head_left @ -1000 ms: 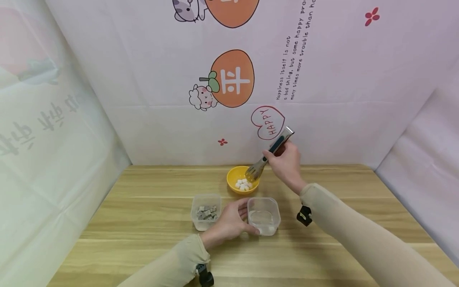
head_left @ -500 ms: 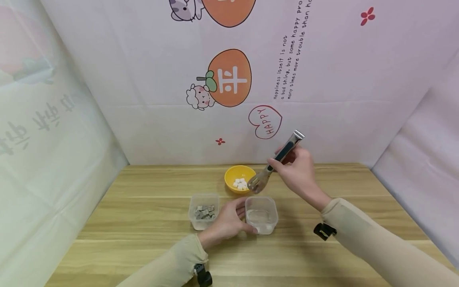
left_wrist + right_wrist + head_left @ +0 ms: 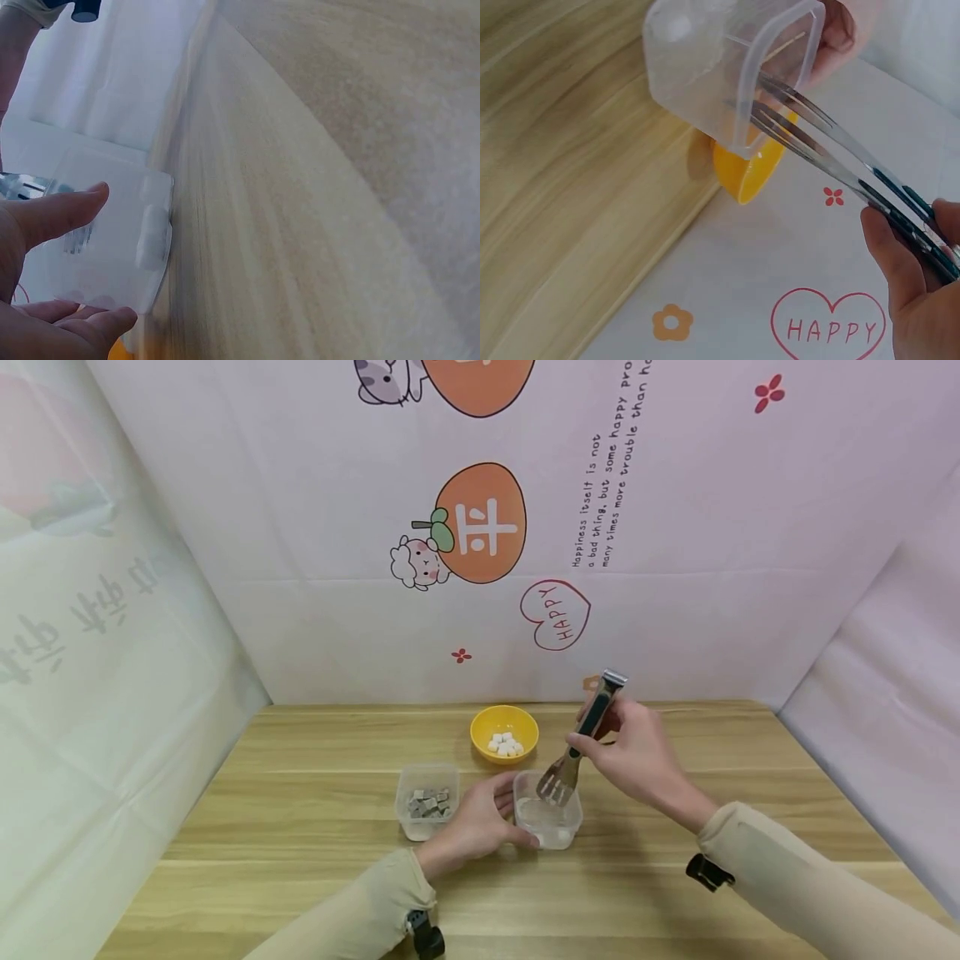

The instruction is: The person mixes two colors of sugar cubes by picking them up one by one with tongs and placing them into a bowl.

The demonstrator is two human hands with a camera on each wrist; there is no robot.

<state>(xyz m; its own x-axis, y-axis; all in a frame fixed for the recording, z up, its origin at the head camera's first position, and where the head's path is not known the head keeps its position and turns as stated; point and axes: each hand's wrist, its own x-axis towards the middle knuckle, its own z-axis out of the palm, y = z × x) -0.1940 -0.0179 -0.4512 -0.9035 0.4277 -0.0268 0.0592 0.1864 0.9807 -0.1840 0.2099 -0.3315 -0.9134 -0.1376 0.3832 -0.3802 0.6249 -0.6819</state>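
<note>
My right hand [image 3: 637, 752] grips metal serving tongs [image 3: 588, 722] with dark green handle inserts. The slotted tips of the tongs point down inside a clear plastic container [image 3: 694, 67]; in the right wrist view the two arms stand slightly apart. Around the left side of this same container curves my left hand [image 3: 480, 822], thumb at the front and fingers behind. Pale, blurred pieces [image 3: 154, 234] show through its wall near the bottom. Behind it stands a yellow bowl [image 3: 483, 747] with several white cubes [image 3: 504, 745].
A second clear container [image 3: 416, 829], holding several grey cubes [image 3: 429, 803], stands left of my left hand. A printed white cloth [image 3: 337, 635] rises along the back edge of the wooden table [image 3: 300, 827], with more cloth at both sides.
My right hand has moved the tongs from the yellow bowl toward me, and their tips have come down into the clear container. The left hand has stayed at the container.
</note>
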